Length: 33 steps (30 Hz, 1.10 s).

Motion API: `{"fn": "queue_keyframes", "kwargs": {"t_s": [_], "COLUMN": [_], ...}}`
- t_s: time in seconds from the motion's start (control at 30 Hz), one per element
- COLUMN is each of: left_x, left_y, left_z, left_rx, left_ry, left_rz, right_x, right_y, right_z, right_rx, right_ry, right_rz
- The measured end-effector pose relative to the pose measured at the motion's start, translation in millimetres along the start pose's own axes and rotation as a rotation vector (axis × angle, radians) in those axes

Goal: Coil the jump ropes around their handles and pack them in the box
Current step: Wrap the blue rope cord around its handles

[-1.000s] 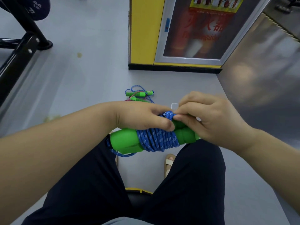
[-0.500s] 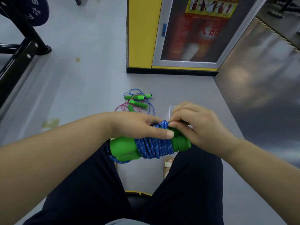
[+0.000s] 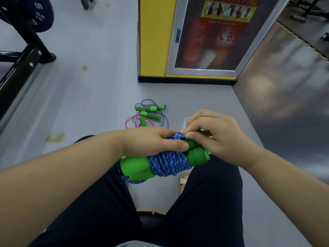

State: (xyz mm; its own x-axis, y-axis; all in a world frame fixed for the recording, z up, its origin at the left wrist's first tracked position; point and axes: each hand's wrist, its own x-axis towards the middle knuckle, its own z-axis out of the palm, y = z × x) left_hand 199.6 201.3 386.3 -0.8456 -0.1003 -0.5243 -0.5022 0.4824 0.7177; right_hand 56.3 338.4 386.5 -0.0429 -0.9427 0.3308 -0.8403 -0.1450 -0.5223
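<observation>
The grey floor (image 3: 92, 97) had loose jump ropes (image 3: 148, 114) lying in a tangle in the middle. Just right of them sat a pale box (image 3: 186, 122), partly hidden. A yellow cabinet (image 3: 154, 41) stood far back, a black frame (image 3: 26, 57) far left.

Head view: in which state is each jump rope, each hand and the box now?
Blue jump rope: coiled around its green handles.
Left hand: grips the coil.
Right hand: pinches the rope's end.
Floor ropes: loose, tangled.
Box: mostly hidden; cannot tell.
</observation>
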Motion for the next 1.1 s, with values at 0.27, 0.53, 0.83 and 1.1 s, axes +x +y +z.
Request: {"fn": "queue_keyframes", "kwargs": {"t_s": [0.27,0.53,0.83,1.1], "left_x": [16,14,11,25], "left_y": [6,-14,-33,-41], "left_z": [13,17,20,23], "left_rx": [0.051,-0.109,-0.473,-0.472], "left_ry": [0.21,0.146,-0.084,-0.098], "left_rz": [-0.041,0.016,0.124,0.031], "right_x": [-2,1,-1,3], "right_y": [-10,-1,-3,22], "right_z": [36,45,48,56], "right_rx": [0.33,0.319,0.52,0.471], "right_ry": [0.198,0.357,0.357,0.398], "right_rz": [0.699,0.705,0.636,0.74]}}
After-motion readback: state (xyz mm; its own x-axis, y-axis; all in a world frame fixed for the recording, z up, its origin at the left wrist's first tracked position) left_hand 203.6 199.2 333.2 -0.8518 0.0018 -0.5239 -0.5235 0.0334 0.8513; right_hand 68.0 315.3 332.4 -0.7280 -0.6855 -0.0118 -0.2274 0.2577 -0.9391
